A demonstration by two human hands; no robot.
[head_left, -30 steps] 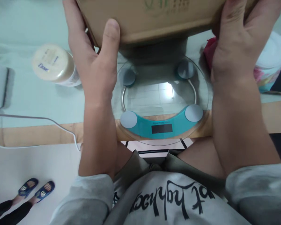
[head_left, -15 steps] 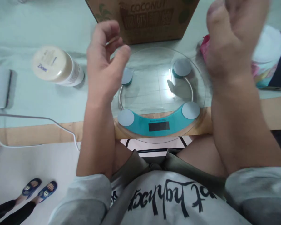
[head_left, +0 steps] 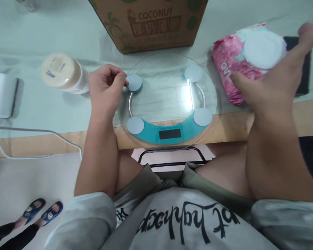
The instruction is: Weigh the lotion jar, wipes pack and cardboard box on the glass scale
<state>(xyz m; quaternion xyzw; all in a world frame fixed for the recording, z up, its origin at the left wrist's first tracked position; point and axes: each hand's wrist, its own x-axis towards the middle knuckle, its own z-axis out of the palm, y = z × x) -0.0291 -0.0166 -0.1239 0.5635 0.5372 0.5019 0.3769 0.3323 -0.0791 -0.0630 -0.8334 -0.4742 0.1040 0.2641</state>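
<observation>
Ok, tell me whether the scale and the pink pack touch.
Apart. The head view shows a strip of cloth between the scale and the pink pack.

Soft, dull light; white glare streaks the glass scale [head_left: 167,104] between left grip [head_left: 105,86] and right grip [head_left: 275,81], the latter slightly blurred.

Two bare hands [head_left: 104,89], one glass bathroom scale [head_left: 161,95] with four round discs [head_left: 202,117] at center, one coconut-printed cardboard box [head_left: 156,29] at top, one Dove jar [head_left: 64,73] at left, one pink wipes pack [head_left: 229,59] at right, two blue slippers [head_left: 51,213] at lower left.
</observation>
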